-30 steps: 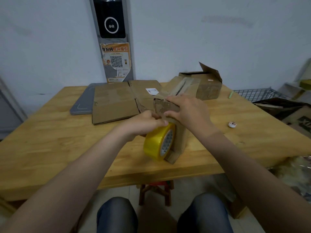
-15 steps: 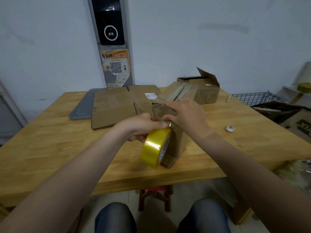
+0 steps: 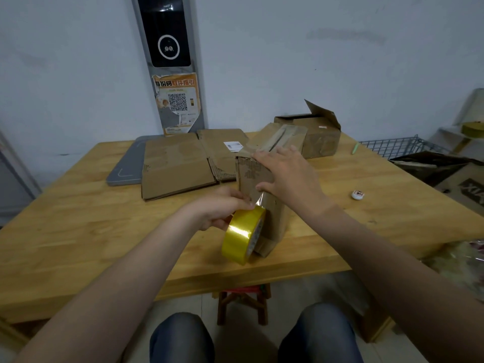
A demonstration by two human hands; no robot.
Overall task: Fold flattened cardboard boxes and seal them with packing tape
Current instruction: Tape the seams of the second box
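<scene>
A folded brown cardboard box (image 3: 248, 176) stands on the wooden table (image 3: 78, 231), its near end facing me. My left hand (image 3: 222, 208) grips a yellow roll of packing tape (image 3: 242, 234) low against that near end, with a clear strip running up from the roll onto the box. My right hand (image 3: 285, 176) lies flat, fingers spread, on the box's top near corner, its thumb pressing the tape strip. Two flattened cardboard boxes (image 3: 178, 166) lie behind on the left.
Another box (image 3: 319, 134) with raised flaps sits at the back right. A grey slab (image 3: 125, 166) lies under the flat cardboard. A small white round object (image 3: 357, 194) and a green pen (image 3: 355, 148) lie to the right. A wire rack (image 3: 400, 146) stands beyond the table.
My left hand has pulled the tape roll down the box's near end, drawing out a strip. My right hand has opened out flat over the corner, thumb on the tape.
</scene>
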